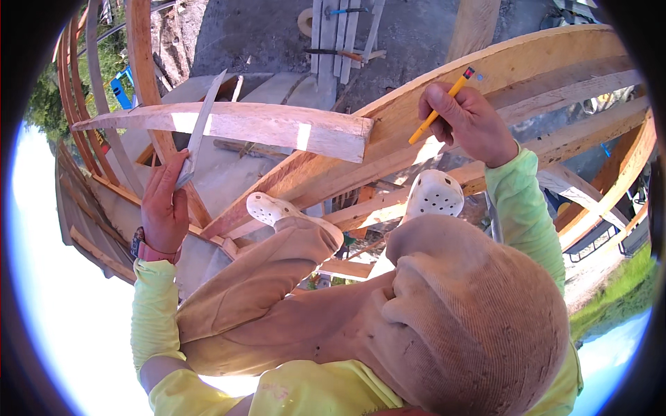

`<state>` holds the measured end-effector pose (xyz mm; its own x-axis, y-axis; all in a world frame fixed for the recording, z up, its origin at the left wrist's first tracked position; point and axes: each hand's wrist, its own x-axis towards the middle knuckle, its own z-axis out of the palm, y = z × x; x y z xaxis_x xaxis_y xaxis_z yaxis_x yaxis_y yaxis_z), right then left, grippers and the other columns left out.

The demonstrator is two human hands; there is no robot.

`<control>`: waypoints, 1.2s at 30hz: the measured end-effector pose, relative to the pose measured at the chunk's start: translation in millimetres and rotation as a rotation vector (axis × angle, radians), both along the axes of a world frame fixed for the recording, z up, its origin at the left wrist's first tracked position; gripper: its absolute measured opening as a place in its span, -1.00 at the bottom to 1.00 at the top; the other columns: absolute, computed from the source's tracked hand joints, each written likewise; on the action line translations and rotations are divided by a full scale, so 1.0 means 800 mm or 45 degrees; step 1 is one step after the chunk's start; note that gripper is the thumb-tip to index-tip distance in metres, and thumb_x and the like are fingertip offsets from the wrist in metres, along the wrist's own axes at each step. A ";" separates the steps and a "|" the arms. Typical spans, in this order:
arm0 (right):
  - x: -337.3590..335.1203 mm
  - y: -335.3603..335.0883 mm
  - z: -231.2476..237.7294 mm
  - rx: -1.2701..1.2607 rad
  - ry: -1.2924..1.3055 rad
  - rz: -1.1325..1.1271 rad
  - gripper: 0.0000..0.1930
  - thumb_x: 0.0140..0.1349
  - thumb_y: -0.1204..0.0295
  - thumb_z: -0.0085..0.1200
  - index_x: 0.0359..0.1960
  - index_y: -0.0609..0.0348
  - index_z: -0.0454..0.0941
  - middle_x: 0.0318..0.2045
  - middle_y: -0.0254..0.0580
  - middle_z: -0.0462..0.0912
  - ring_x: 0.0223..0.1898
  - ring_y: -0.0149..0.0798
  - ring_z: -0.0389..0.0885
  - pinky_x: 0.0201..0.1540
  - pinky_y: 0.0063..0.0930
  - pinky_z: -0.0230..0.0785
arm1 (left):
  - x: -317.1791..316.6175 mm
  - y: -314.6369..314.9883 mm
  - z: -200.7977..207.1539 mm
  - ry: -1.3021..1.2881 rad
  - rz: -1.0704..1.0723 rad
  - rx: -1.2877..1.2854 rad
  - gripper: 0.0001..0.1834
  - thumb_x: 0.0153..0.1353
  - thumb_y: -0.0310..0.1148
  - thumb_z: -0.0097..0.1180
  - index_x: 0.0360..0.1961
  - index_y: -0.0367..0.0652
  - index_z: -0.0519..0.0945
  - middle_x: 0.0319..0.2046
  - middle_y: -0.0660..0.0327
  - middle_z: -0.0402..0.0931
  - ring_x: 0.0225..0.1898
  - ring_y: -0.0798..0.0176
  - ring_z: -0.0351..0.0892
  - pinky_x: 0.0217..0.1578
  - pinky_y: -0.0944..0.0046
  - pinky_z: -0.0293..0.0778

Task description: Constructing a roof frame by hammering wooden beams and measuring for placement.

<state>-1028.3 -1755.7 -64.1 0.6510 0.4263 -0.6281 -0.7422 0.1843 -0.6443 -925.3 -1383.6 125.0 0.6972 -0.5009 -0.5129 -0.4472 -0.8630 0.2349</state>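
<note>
My right hand [472,123] is closed round a yellow pencil [444,104] with a dark, red-tipped end, held above a large curved timber beam [409,132]. On the left, my left hand [166,201] grips a thin, pale grey strip [202,128] between thumb and fingers. The strip tapers to a point and crosses a long wooden board [277,128]. That board narrows toward its left end, and its wide, square-cut end lies over the curved beam. Whether the strip is wood or metal, I cannot tell.
White perforated clogs [435,194] rest among the beams beneath me. Gaps open between the timbers. Upright curved ribs [142,62] rise at the left. A hammer [340,53] lies on boards at the back, near a roll of tape [305,22].
</note>
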 end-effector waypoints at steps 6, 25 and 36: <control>0.012 0.027 -0.005 -0.022 -0.052 -0.197 -0.72 0.26 0.21 0.00 -0.34 0.22 0.50 -0.63 -0.38 0.45 -0.63 -0.56 0.36 -0.60 -0.71 0.21 | -0.012 0.013 -0.002 -0.087 0.371 0.030 -0.45 -0.01 -0.68 -0.11 0.10 -0.21 0.37 -0.33 0.14 0.41 -0.32 0.23 0.39 -0.26 0.34 0.35; 0.027 0.071 -0.019 -0.278 0.052 0.181 -0.82 0.19 0.37 0.01 -0.36 0.25 0.47 -0.61 -0.37 0.51 -0.64 -0.55 0.45 -0.66 -0.69 0.29 | 0.015 -0.064 -0.170 0.682 0.204 -0.115 -0.33 -0.26 -0.34 0.41 -0.02 -0.22 0.46 -0.10 0.02 0.49 -0.21 0.08 0.56 -0.22 0.24 0.44; 0.015 0.072 -0.017 -0.159 0.033 0.093 -0.84 0.20 0.39 0.03 -0.37 0.27 0.47 -0.57 -0.37 0.49 -0.56 -0.54 0.46 -0.54 -0.68 0.36 | 0.011 -0.096 -0.170 0.613 -0.097 0.443 -0.46 -0.27 -0.29 0.33 -0.14 -0.11 0.53 -0.37 0.06 0.57 -0.33 -0.05 0.54 -0.30 0.09 0.44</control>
